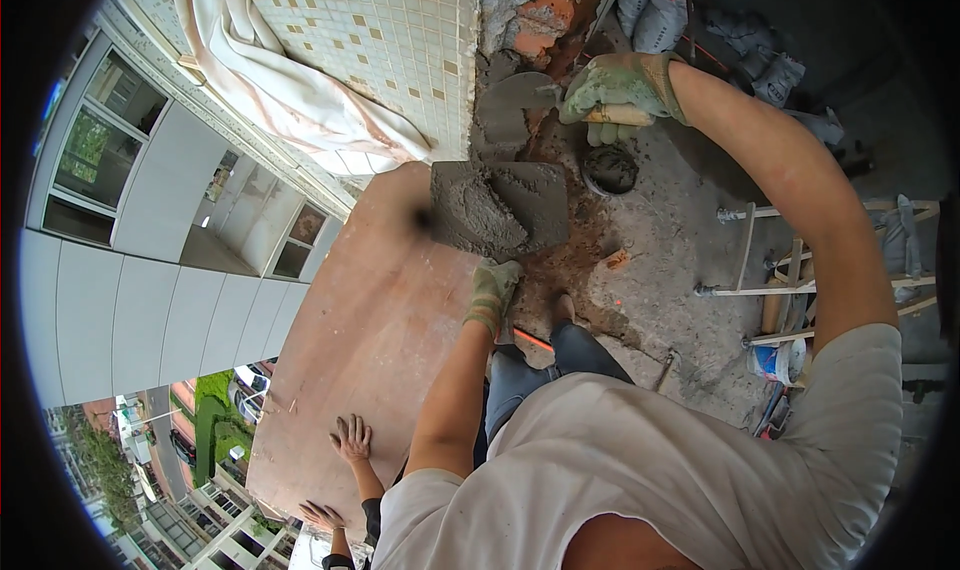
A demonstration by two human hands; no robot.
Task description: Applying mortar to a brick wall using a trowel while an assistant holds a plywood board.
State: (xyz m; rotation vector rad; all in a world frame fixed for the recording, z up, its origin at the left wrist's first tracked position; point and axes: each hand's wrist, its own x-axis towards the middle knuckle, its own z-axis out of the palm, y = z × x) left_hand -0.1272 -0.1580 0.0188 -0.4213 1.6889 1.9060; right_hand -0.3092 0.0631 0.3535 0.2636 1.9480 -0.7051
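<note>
My left hand [492, 290], in a pale green work glove, grips the near side of a flat grey mortar hawk [548, 185]; the grip underneath is hidden. A heap of wet mortar [485, 210] lies on the hawk. In my right hand [622, 88], gloved too, is the wooden handle of a plastering trowel [618, 117]. Its grey blade seems to lie against the rough wall edge beyond the hawk, where fresh mortar blurs its outline. Just below this hand a small round bucket [610, 171] with mortar in it stands on the rough floor.
A large reddish-brown board [340, 320] spans the left, with another person's two hands [350, 438] on it. White cloth [300, 90] hangs along the tiled wall [370, 20]. At right are a ladder [750, 255], a white bucket [778, 362] and several bags [660, 20].
</note>
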